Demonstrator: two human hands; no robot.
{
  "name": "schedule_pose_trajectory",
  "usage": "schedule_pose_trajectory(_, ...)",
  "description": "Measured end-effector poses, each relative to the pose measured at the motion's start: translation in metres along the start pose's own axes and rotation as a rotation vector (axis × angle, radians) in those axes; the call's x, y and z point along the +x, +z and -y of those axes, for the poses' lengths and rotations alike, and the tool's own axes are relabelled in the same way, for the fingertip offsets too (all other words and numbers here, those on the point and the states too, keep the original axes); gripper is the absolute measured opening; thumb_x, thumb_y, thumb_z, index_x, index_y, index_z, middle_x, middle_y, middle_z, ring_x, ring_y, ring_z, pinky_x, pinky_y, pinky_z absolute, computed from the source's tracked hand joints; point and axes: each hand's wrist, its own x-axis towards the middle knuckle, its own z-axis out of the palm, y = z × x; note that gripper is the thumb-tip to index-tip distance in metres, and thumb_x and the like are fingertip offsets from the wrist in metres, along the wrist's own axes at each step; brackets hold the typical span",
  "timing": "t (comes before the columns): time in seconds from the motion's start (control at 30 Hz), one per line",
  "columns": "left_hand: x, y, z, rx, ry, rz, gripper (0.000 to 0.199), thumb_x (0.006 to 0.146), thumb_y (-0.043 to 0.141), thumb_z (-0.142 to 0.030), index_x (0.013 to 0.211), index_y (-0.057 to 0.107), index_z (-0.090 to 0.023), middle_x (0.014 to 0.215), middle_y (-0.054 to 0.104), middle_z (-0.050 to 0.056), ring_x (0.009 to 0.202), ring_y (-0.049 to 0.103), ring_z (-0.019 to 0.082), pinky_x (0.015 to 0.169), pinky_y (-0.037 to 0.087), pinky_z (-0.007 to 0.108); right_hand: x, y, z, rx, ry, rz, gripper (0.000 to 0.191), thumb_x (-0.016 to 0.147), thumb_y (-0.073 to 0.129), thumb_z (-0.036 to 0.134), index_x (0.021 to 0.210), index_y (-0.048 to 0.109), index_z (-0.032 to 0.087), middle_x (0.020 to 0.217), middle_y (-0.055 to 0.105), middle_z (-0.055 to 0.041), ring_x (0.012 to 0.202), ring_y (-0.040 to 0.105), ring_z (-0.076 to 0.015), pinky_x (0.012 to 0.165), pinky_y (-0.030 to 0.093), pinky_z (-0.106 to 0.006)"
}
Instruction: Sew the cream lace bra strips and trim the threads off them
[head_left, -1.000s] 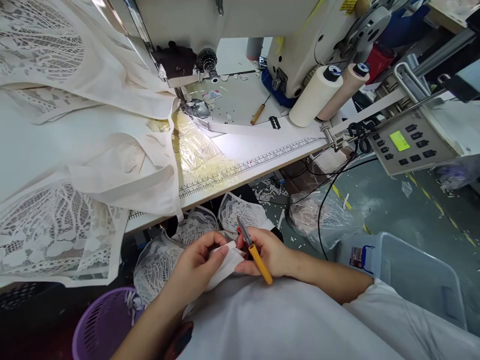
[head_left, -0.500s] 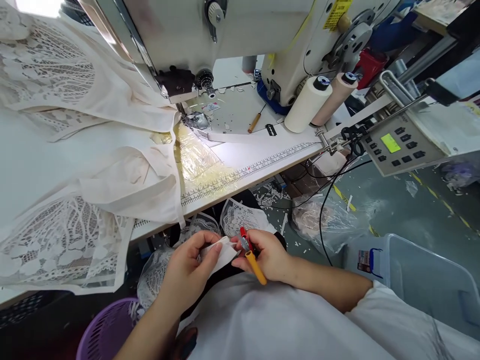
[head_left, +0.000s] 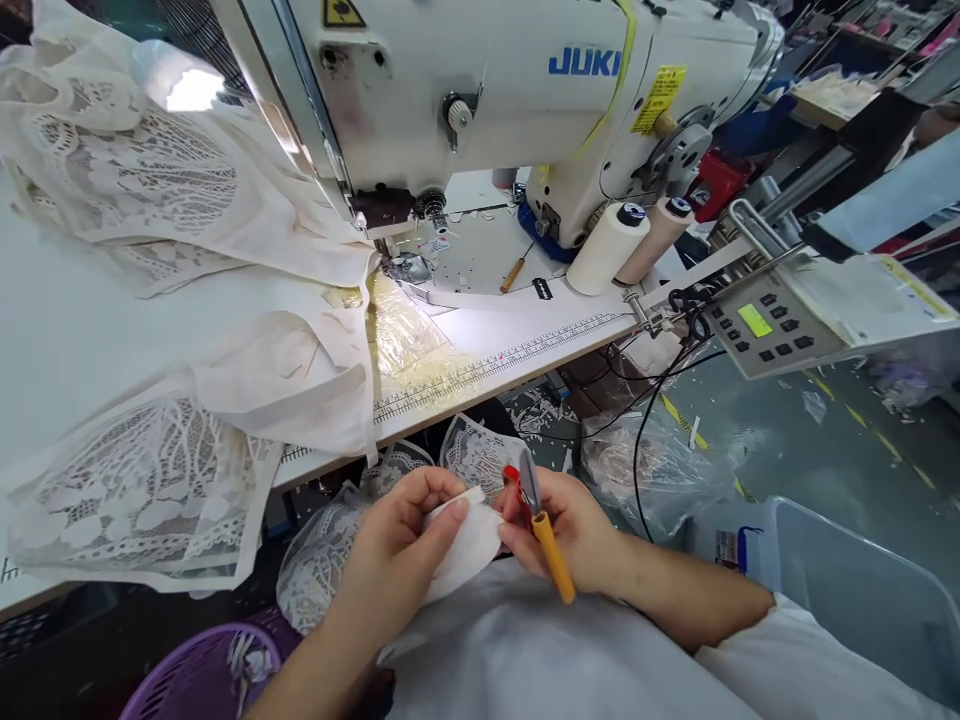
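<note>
Fabric (head_left: 471,548) pinched in left grip (head_left: 401,545), edge against right grip (head_left: 581,530), curled round orange-handled tool (head_left: 553,558).

left hand (head_left: 405,548): pinched | right hand (head_left: 583,530): curled | both: close together

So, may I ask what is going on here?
Someone's left hand pinches a piece of white fabric; the right hand, at its edge, also holds an orange-handled tool. Both hands are in front of the table, where lace pieces lie beside a sewing machine.
</note>
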Motion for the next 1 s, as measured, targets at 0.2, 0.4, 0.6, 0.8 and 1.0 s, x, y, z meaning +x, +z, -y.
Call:
schedule_pose_trajectory(0.2, 0.01, 0.007, 0.021, -0.128, -0.051, 0.048, 0.038, 0.068, 0.073, -0.039, 0.092, 0.051, -0.02, 0.068, 0.066, -0.001, 0.051, 0.055, 0.011, 0.046, 0.043, 0.02, 0.001, -0.025, -0.013, 0.179, 0.21, 0.326, 0.054, 0.072, 0.058, 0.072, 0.08, 0.038, 0.023, 0.069, 0.052, 0.0015, 0.058, 0.056, -0.0136, 0.051, 0.047, -0.026)
schedule_pose_trajectory(0.4, 0.012, 0.002, 0.026, -0.134, -0.022, 0.09, 0.039, 0.076, 0.067, -0.039, 0.099, 0.043, -0.02, 0.071, 0.066, -0.002, 0.048, 0.051, 0.008, 0.044, 0.039, 0.018, 0.004, -0.061, -0.011, -0.24, -0.015, 0.632, 0.059, 0.079, 0.033, 0.08, 0.078, 0.045, 0.022, 0.063, 0.045, 0.0022, 0.052, 0.041, -0.0117, 0.047, 0.033, -0.024)
schedule_pose_trajectory(0.6, 0.01, 0.003, 0.024, -0.023, 0.055, -0.02, 0.032, 0.076, 0.063, -0.034, 0.098, 0.044, -0.021, 0.069, 0.065, -0.002, 0.051, 0.052, 0.01, 0.047, 0.038, 0.02, 0.002, -0.069, -0.003, -0.337, 0.052, 0.662, 0.048, 0.079, 0.044, 0.07, 0.073, 0.039, 0.023, 0.061, 0.043, 0.003, 0.052, 0.038, -0.0127, 0.048, 0.029, -0.027)
schedule_pose_trajectory(0.8, 0.01, 0.006, 0.026, 0.036, 0.08, -0.053, 0.031, 0.074, 0.061, -0.035, 0.096, 0.045, -0.021, 0.07, 0.065, -0.001, 0.052, 0.051, 0.011, 0.049, 0.039, 0.022, 0.005, -0.071, 0.0, -0.529, 0.095, 0.675, 0.045, 0.074, 0.062, 0.056, 0.068, 0.032, 0.023, 0.059, 0.039, 0.0048, 0.052, 0.034, -0.0115, 0.048, 0.026, -0.026)
schedule_pose_trajectory(1.0, 0.011, 0.007, 0.023, -0.033, 0.03, -0.004, 0.033, 0.074, 0.062, -0.034, 0.098, 0.044, -0.021, 0.066, 0.061, -0.004, 0.048, 0.047, 0.009, 0.045, 0.035, 0.02, 0.008, -0.074, 0.001, -0.534, 0.113, 0.696, 0.047, 0.074, 0.055, 0.064, 0.066, 0.032, 0.023, 0.057, 0.036, 0.0055, 0.048, 0.03, -0.0102, 0.046, 0.022, -0.024)
